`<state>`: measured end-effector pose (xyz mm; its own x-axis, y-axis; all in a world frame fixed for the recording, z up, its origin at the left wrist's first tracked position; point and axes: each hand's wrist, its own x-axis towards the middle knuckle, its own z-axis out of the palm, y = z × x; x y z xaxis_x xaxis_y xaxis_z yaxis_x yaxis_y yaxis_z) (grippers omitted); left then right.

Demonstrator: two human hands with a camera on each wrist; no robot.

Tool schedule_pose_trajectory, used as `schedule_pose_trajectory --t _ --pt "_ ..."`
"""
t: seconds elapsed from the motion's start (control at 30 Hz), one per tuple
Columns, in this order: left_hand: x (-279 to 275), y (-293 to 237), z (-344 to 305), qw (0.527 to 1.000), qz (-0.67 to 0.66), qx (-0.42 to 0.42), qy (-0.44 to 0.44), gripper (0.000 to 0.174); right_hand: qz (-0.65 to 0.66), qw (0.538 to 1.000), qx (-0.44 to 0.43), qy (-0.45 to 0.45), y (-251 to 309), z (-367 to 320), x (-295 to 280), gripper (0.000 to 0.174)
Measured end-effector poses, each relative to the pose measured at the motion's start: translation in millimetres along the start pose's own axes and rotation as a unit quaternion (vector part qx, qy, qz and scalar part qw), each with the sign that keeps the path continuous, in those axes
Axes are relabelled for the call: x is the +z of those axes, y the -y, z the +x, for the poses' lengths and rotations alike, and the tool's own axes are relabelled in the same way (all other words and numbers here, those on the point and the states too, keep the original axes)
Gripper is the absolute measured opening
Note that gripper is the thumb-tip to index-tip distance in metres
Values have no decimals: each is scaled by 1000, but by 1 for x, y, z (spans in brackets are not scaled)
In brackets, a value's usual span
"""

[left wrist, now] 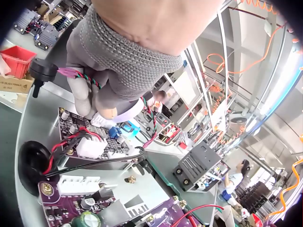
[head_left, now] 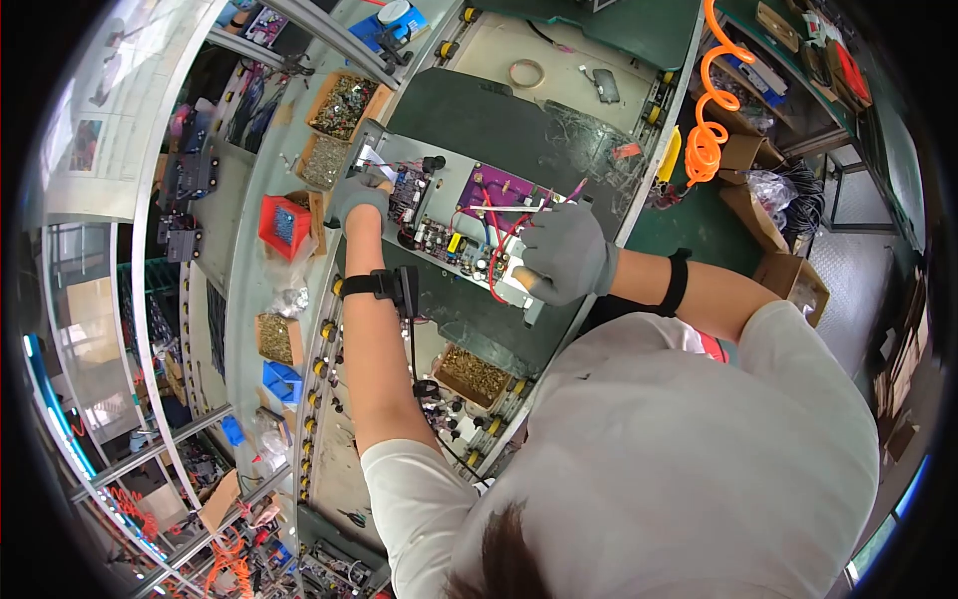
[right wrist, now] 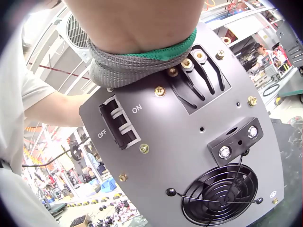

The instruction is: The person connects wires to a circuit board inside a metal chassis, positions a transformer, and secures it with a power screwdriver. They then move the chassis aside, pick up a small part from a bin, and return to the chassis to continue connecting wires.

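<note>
An open metal machine chassis [head_left: 469, 225] lies on a dark green board, with circuit boards, a purple board and red wires inside. At its far-left end, my grey-gloved left hand [head_left: 361, 197] bends its fingers around a twisted multicolour wire bundle [left wrist: 151, 120], fingertips close over a circuit board [left wrist: 90, 135]. A white connector [left wrist: 92, 147] with red and black wires sits just below. My gloved right hand [head_left: 569, 255] lies over the opposite end, at the top edge of the grey panel [right wrist: 175, 137] with its ON/OFF switch [right wrist: 118, 122] and fan grille [right wrist: 220, 195]. The panel hides its fingers in the right wrist view.
Boxes of small parts [head_left: 344, 105] and a red bin [head_left: 284, 228] stand on the left side shelf. Another parts box [head_left: 469, 374] is close to my body. A tape roll [head_left: 526, 73] lies at the far side. An orange coiled hose [head_left: 707, 150] hangs right.
</note>
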<state>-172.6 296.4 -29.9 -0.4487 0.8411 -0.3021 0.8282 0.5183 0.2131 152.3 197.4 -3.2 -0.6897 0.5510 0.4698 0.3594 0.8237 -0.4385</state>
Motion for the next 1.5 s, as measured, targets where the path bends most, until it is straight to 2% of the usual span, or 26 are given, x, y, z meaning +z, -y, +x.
schedule_pose_trajectory --t 0.2,0.27,0.33,0.37,0.43,0.47,0.53,0.6,0.67,0.73,0.8,0.87,0.9,0.93,0.97,1.0,1.07,1.13,1.2,1.23,1.3,1.4,1.5 --pt "4 -3 1 999 36 -21 -11 32 9 1000 10 5 1 1 0 24" --pt "14 9 5 998 52 -28 -21 32 11 999 -4 -45 1 1 2 22" --pt "19 18 -1 995 -73 15 -64 34 13 999 -6 -49 1 0 4 23" --pt "18 19 -1 995 -73 17 -67 34 14 999 -7 -52 0 -1 3 23" --pt "0 -1 -16 992 -83 -86 49 36 9 999 -4 -49 1 -2 2 24" --pt "6 5 -11 992 -82 -82 46 36 7 999 1 -41 2 -2 2 24" --pt "19 22 7 994 -104 8 15 35 -1 999 -1 -41 2 -3 2 25" --pt "17 27 12 995 -89 18 39 37 -11 999 0 -42 2 -2 0 25" --pt "13 31 16 965 -207 -103 122 42 -16 999 5 -27 3 -2 -3 25" --pt "17 33 22 954 -238 -109 142 45 -18 999 6 -36 1 -2 0 25" --pt "24 34 27 962 -218 -127 102 46 -13 999 6 -39 2 -4 2 25" --pt "30 32 27 970 -182 -126 100 43 -16 999 3 -42 2 -2 2 26" --pt "44 45 44 994 -87 -51 50 42 -14 999 -2 -42 1 -1 2 26" --pt "30 29 29 1000 13 25 -1 42 -15 999 -1 -43 1 -1 2 26" --pt "20 14 8 1000 26 1 3 40 -15 999 2 -45 1 -2 2 26" --pt "17 8 -6 1000 27 0 1 40 -13 999 1 -48 2 -3 2 26" --pt "12 1 -23 996 -26 69 -42 39 -21 999 1 -45 2 -2 0 26" --pt "14 1 -26 993 -53 78 -77 38 -12 998 -7 -58 0 -2 2 26" --pt "26 9 -19 966 -220 107 -80 37 -1 998 -9 -67 0 -2 2 26" --pt "29 11 -17 966 -221 107 -79 37 -6 998 -10 -69 0 -2 2 26" --pt "31 10 -20 966 -201 97 -129 36 -10 998 -8 -67 0 -2 1 26" --pt "21 -3 -36 970 -194 95 -111 35 -26 998 -10 -53 0 -2 0 27" --pt "18 -13 -41 983 -119 64 -122 33 -19 998 -10 -61 1 -1 1 26"
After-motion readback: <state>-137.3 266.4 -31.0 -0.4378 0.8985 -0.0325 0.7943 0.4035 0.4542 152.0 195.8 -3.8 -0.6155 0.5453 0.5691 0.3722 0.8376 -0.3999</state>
